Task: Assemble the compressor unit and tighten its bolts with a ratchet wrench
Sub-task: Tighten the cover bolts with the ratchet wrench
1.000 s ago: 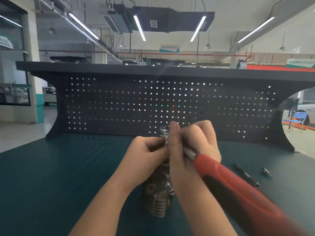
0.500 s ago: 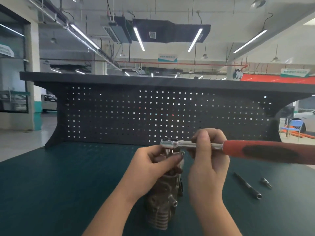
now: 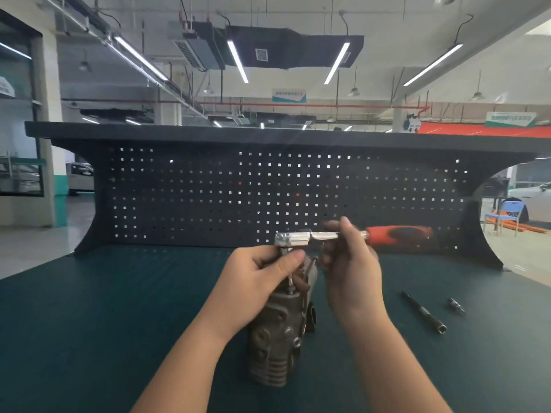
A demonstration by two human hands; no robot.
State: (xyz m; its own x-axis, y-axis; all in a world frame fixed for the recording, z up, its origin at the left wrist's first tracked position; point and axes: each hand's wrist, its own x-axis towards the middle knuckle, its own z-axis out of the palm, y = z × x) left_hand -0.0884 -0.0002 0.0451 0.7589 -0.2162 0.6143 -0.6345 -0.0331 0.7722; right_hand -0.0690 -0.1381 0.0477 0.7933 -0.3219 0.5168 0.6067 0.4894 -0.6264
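Since a second ago the chrome ratchet wrench with red-and-black handle (image 3: pixel 343 236), pinched at its shank by the right hand (image 3: pixel 350 260), has swung rightward above the upright grey finned metal compressor unit (image 3: pixel 278 332), which the left hand (image 3: pixel 262 274) grips at its top, so a tightening stroke looks underway.

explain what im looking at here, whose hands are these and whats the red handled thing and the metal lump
This is one view from a camera worn on a person's head, looking down at their own hands. The left hand steadies the top of a grey metal compressor standing on the green workbench. The right hand pinches the shaft of a ratchet wrench with a red grip, its head above the compressor. A black extension bar and a small bit lie to the right.
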